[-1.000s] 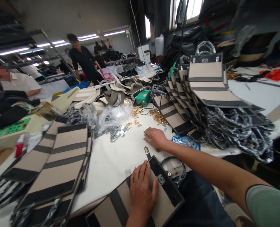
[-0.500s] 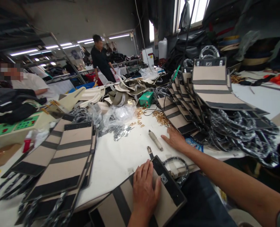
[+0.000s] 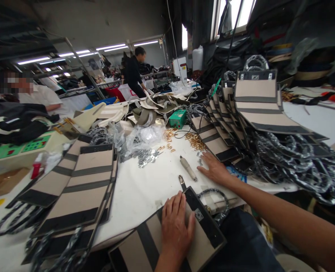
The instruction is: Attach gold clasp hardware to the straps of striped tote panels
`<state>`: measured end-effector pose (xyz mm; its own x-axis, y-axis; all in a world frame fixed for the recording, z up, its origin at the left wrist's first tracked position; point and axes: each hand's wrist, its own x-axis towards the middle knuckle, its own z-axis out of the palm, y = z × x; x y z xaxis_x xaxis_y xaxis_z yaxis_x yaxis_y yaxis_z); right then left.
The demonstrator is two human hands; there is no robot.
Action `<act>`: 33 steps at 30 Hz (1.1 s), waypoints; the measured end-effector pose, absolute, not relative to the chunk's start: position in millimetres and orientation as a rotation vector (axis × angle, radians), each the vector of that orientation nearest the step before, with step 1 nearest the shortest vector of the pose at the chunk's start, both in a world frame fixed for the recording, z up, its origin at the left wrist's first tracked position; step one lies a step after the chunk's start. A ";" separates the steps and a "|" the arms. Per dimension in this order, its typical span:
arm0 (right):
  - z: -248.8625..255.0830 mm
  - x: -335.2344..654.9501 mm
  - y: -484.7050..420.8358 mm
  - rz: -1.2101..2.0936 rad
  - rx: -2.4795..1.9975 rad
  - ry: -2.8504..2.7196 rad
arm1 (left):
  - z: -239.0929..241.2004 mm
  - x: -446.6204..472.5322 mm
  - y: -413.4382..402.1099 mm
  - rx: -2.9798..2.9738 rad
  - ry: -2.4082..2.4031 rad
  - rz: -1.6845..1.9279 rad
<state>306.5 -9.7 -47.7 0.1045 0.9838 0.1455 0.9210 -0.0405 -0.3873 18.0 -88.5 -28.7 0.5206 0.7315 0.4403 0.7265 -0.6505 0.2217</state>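
Note:
My left hand (image 3: pixel 176 223) lies flat on a beige and black handbag panel (image 3: pixel 145 245) at the table's front edge. The panel has a metal plate (image 3: pixel 199 214) on its black end, a strap tab with a metal clasp (image 3: pixel 181 181), and a plastic-wrapped handle (image 3: pixel 222 196). My right hand (image 3: pixel 214 168) rests on the white table with its fingers apart, by a few small grey metal plates (image 3: pixel 199 158). Left of it lies a pale pen-shaped tool (image 3: pixel 188 169). Beyond its fingertips is a pile of small gold fasteners (image 3: pixel 195 142).
Stacked bag panels stand at left (image 3: pixel 82 185) and right (image 3: pixel 255 90), with wrapped handles (image 3: pixel 300 162) hanging at right. Behind are silver plates (image 3: pixel 147 158), clear plastic bags (image 3: pixel 145 136) and a green box (image 3: pixel 177 119). Two people (image 3: pixel 134 71) are farther back.
My right hand has shifted slightly at the fasteners, and small grey plates now show beside its fingers. My left hand stays on the panel. The standing person has turned and moved right.

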 end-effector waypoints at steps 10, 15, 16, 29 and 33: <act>-52.3 307.2 6.7 0.340 -2.153 -1.609 | -30.6 17.8 -88.3 2.751 1.317 0.833; -53.3 309.8 14.0 0.332 -2.051 -1.626 | -35.0 17.8 -88.9 2.746 1.331 0.881; -55.0 309.8 15.9 0.329 -2.031 -1.645 | -39.7 17.6 -88.9 2.751 1.336 0.921; -73.6 310.3 0.7 0.115 -1.922 -1.858 | -75.3 18.1 -78.1 2.760 1.360 1.209; -58.8 306.9 -9.0 0.130 -1.784 -1.925 | -45.7 17.4 -86.9 2.782 1.340 0.962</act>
<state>306.9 -9.0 -58.8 -0.0084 0.9548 0.2972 0.9062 0.1329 -0.4013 17.4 -86.9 -45.7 0.4810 0.6838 0.5487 0.7386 -0.6532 0.1666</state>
